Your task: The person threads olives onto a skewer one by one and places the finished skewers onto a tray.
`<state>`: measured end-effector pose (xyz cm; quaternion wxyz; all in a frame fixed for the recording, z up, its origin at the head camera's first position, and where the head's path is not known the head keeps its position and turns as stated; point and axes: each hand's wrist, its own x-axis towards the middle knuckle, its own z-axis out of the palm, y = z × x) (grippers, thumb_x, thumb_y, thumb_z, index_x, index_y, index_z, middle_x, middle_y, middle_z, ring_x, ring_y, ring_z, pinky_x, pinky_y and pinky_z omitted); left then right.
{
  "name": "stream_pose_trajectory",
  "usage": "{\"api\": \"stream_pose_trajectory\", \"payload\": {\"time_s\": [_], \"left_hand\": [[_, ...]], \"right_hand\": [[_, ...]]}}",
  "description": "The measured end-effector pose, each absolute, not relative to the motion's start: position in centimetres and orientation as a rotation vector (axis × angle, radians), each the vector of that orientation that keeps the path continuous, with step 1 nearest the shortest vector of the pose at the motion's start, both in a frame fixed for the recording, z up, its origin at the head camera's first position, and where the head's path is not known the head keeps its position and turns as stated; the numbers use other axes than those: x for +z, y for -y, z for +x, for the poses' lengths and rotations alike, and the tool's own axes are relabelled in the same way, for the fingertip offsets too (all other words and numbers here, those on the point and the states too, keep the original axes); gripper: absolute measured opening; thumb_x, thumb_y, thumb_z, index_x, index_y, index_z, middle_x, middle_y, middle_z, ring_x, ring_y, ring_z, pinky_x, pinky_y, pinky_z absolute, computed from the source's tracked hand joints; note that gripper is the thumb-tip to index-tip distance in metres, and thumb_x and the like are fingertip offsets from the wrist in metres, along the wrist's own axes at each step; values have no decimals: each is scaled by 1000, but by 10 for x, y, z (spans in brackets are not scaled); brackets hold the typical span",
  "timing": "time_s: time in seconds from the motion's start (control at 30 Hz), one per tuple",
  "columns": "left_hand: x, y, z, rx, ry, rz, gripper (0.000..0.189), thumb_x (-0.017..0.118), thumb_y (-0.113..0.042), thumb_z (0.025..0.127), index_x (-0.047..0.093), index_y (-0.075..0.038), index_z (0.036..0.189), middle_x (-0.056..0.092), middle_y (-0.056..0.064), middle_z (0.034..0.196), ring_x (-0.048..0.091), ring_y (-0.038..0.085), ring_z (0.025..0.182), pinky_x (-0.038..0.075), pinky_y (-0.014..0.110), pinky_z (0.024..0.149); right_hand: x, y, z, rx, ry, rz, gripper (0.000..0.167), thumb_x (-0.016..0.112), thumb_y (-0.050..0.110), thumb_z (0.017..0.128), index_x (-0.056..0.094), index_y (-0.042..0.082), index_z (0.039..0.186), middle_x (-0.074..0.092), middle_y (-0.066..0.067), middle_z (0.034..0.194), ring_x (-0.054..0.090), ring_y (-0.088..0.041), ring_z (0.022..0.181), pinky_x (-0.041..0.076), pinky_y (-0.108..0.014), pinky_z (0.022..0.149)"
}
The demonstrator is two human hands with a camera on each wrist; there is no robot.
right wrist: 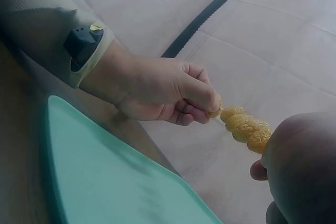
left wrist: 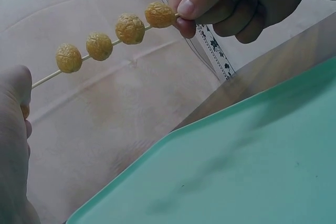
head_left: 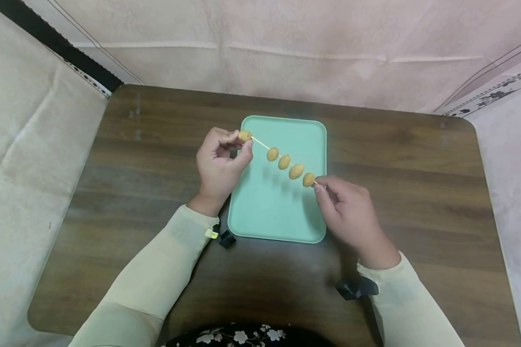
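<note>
A thin pale wooden skewer slants above a mint-green tray, carrying several small, wrinkled yellow-brown balls that look like baby potatoes. Between thumb and fingers, my left hand pinches the potato at the skewer's far left end. A bare stretch of skewer separates that potato from the others. At the opposite end my right hand pinches the skewer just beyond the last potato. In the left wrist view, the right thumb and fingertip meet on the stick; the left-end potato is mostly hidden by the left hand.
The tray lies on a brown wood-grain table and holds only shadows on its surface. Pale cloth hangs behind the table's far edge. Dark wrist cameras sit at both cuffs. Dark floral fabric shows at the near edge.
</note>
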<state>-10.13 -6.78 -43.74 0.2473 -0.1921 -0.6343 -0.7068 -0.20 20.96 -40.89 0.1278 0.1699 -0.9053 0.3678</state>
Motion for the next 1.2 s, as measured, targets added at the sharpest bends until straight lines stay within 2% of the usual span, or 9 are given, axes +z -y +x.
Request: {"api": "stream_pose_trajectory", "payload": {"time_s": [0.23, 0.6, 0.7, 0.93, 1.07, 1.2], "left_hand": [[-438, 69, -101, -1911, 1776, -507, 20, 79, 9, 93, 66, 15, 106, 68, 23, 104, 72, 18, 93, 64, 27, 86], [-437, 72, -102, -1866, 1823, -518, 20, 79, 10, 93, 66, 14, 107, 66, 29, 104, 72, 14, 93, 64, 26, 85], [-437, 72, -102, -1872, 1826, -508, 20, 79, 10, 94, 66, 14, 107, 67, 26, 105, 72, 14, 93, 64, 26, 85], [-435, 80, -105, -2039, 1823, -470, 27, 80, 7, 99, 66, 11, 121, 75, 2, 114, 76, 18, 99, 66, 27, 89], [-432, 82, -105, -2264, 1791, -472, 29, 76, 6, 103, 70, -4, 130, 76, 2, 121, 81, 18, 107, 68, 30, 96], [-428, 78, -105, -2527, 1687, -388, 22, 66, 0, 111, 71, -15, 127, 77, 6, 122, 83, 18, 110, 68, 30, 98]], "right_hand": [[-408, -208, -1, 1032, 2616, 513, 11, 78, 5, 103, 83, 2, 113, 65, -4, 72, 51, -13, 65, 45, -24, 58], [-406, -204, 1, 987, 2631, 548, 13, 79, 6, 102, 83, 2, 114, 78, -9, 85, 58, -17, 69, 54, -35, 60], [-406, -202, 1, 984, 2622, 557, 13, 79, 6, 103, 83, 1, 114, 77, -10, 84, 58, -17, 69, 54, -35, 60], [-407, -195, 4, 1016, 2605, 581, 11, 79, 6, 103, 82, 3, 113, 68, -5, 77, 55, -14, 69, 51, -32, 60], [-410, -194, 4, 1028, 2603, 520, 10, 79, 6, 103, 82, 2, 112, 65, -4, 72, 51, -13, 63, 48, -30, 57], [-410, -196, 5, 1037, 2613, 468, 10, 78, 9, 105, 81, 3, 112, 61, -2, 70, 48, -12, 61, 45, -28, 55]]}}
